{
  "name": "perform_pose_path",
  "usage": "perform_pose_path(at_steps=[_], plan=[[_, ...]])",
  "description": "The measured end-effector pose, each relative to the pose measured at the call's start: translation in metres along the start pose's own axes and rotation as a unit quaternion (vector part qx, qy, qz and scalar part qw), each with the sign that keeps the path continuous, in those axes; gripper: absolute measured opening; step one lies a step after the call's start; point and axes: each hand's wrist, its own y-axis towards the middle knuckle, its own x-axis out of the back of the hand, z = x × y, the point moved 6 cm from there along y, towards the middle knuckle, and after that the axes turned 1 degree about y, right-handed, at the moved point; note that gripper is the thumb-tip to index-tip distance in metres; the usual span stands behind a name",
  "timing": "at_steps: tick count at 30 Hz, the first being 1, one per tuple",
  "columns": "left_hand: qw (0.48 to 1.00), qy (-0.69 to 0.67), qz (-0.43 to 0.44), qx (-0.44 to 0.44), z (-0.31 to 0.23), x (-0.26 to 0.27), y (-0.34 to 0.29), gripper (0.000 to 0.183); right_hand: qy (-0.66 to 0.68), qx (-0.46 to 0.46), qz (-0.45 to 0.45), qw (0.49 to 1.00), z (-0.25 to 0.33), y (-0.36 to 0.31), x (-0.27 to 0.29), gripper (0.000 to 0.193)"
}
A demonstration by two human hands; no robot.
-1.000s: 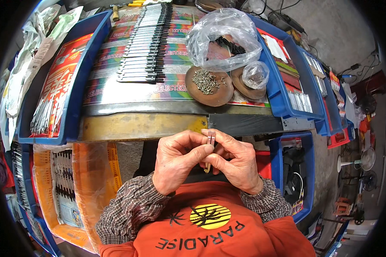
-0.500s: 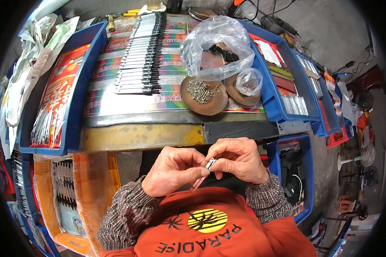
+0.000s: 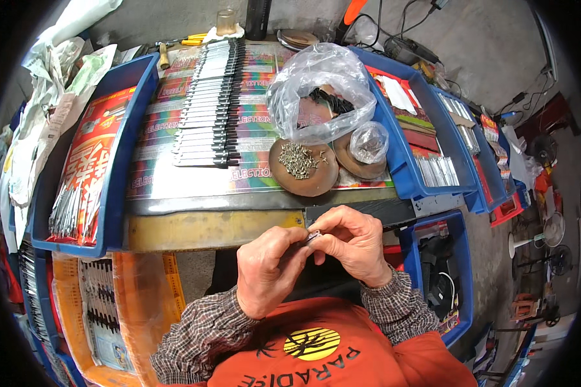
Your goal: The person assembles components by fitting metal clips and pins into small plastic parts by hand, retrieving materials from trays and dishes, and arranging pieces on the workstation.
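The left hand [image 3: 269,267] and right hand [image 3: 354,248] both pinch one small metal piece [image 3: 314,236] between their fingertips, there by the near edge of the worktop [image 3: 213,231]; beyond them, a brown dish [image 3: 313,185] bears tiny metal pins [image 3: 297,160]; a clear bag [image 3: 290,108] sits behind it.

Pale glare on tabletop sheet [image 3: 158,186]; fisheye bends straight edges; black surround; right side dimmer

Near the front edge of the table [image 3: 213,230], the small metal piece [image 3: 314,236] no longer slants out below the left hand [image 3: 268,267], which is turned more upright; most of it now seems hidden. More wall [image 3: 168,19] shows beyond the far edge.
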Motion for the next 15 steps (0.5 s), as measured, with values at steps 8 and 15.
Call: perform_pose_path(at_steps=[8,15], plan=[[0.999,0.050,0.018,-0.014,0.009,0.009,0.003,0.018,-0.299,0.029,0.105,0.948,0.037,0.043,0.013,0.013],[0.999,0.045,0.004,0.001,0.021,0.020,0.007,0.017,-0.577,0.152,-0.037,0.802,0.043,0.138,0.076,0.017]])
